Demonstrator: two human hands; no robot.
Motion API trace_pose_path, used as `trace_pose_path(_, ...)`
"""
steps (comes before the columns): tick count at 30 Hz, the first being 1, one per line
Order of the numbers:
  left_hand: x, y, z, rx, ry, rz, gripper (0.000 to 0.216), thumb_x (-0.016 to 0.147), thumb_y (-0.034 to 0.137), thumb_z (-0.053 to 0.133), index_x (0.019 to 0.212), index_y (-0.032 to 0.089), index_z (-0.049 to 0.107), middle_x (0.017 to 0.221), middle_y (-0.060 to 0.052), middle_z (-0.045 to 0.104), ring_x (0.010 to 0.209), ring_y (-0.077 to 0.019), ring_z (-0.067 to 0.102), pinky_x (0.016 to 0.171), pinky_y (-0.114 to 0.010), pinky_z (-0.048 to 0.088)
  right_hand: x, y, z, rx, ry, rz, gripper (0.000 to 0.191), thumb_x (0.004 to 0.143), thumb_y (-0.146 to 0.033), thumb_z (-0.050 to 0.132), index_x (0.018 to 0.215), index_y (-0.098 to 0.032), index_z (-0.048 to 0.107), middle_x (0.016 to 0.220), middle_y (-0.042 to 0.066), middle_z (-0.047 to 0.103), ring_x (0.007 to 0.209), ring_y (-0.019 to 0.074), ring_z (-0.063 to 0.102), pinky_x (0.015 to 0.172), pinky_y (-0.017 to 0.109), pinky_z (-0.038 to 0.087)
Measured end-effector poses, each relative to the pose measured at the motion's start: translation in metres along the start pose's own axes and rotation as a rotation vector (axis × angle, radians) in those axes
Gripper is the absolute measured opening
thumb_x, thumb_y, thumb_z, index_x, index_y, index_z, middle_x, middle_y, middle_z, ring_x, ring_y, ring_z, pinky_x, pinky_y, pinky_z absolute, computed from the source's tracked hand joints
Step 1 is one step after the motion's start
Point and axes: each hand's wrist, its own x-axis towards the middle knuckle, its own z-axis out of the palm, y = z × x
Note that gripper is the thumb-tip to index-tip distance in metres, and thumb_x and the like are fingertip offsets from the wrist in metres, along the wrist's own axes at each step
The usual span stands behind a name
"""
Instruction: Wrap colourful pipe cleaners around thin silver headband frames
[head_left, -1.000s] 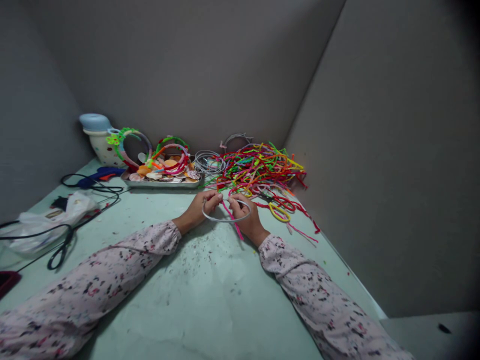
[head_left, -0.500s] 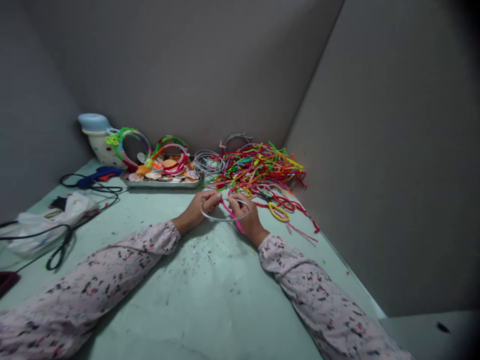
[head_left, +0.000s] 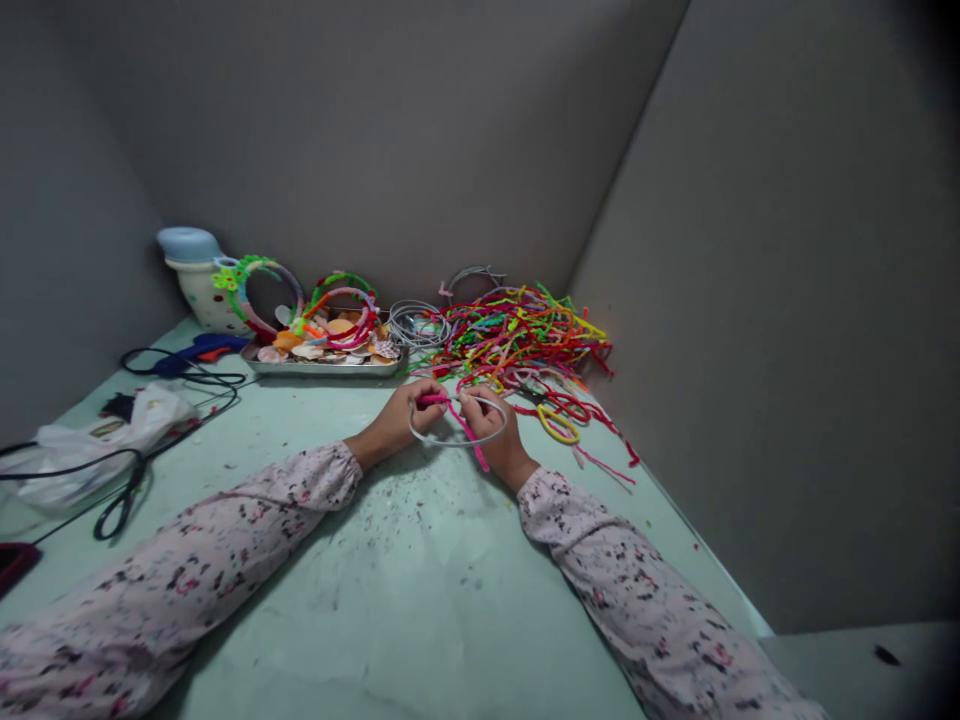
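Over the middle of the table, a thin grey wire hoop point(head_left: 457, 444) is held up between my two hands. A bright pink pipe cleaner point(head_left: 474, 442) lies around the hoop's far side, and its loose end hangs down inside the ring. My left hand point(head_left: 397, 420) is closed, pinching the hoop where the pink part runs over it. Closed as well, my right hand point(head_left: 506, 440) grips the hoop just right of the pink strand. The fingertips' exact hold on the strand is partly hidden.
Behind my hands lies a heap of coloured pipe cleaners point(head_left: 525, 330), with yellow-handled scissors point(head_left: 559, 424) at its front. A metal tray point(head_left: 322, 369) holds shells and wrapped hoops. Coiled grey wire point(head_left: 416, 322), a blue-lidded cup point(head_left: 196, 290), a plastic bag point(head_left: 67, 455) and black cable point(head_left: 142, 470) are around.
The hoop has shifted slightly right and down. More pink now shows along it at my left fingertips, which have moved a little. My right hand stays nearly in place.
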Motion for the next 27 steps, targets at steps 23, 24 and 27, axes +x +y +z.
trace_pose_path(23,-0.0026,0.0076,0.0003,0.109,0.158,0.113,0.015,0.074,0.026,0.066,0.083,0.015,0.061,0.081,-0.004,0.061,0.073,-0.0140,0.055,0.067,-0.025,0.044,0.0018,0.0027,0.0023,0.027,0.000,0.042,0.022,0.088,-0.038,0.048,0.079,-0.020,0.059,0.064,-0.002,0.054,0.060,0.0144,0.051,0.058,0.025,0.041)
trace_pose_path(24,-0.0026,0.0075,0.0002,0.112,0.160,0.114,0.015,0.074,0.026,0.066,0.083,0.015,0.061,0.081,-0.004,0.061,0.073,-0.0141,0.055,0.066,-0.025,0.044,0.0020,0.0027,0.0024,0.029,-0.001,0.038,0.022,0.088,-0.037,0.049,0.079,-0.020,0.059,0.065,-0.001,0.055,0.061,0.0145,0.051,0.059,0.026,0.041)
trace_pose_path(27,-0.0024,0.0067,0.0000,0.107,0.166,0.113,0.017,0.073,0.028,0.067,0.083,0.015,0.062,0.081,-0.004,0.062,0.073,-0.0143,0.056,0.066,-0.025,0.045,0.0018,0.0026,0.0022,0.047,0.001,0.033,0.021,0.088,-0.037,0.049,0.080,-0.020,0.059,0.067,-0.001,0.056,0.062,0.0148,0.052,0.060,0.026,0.042)
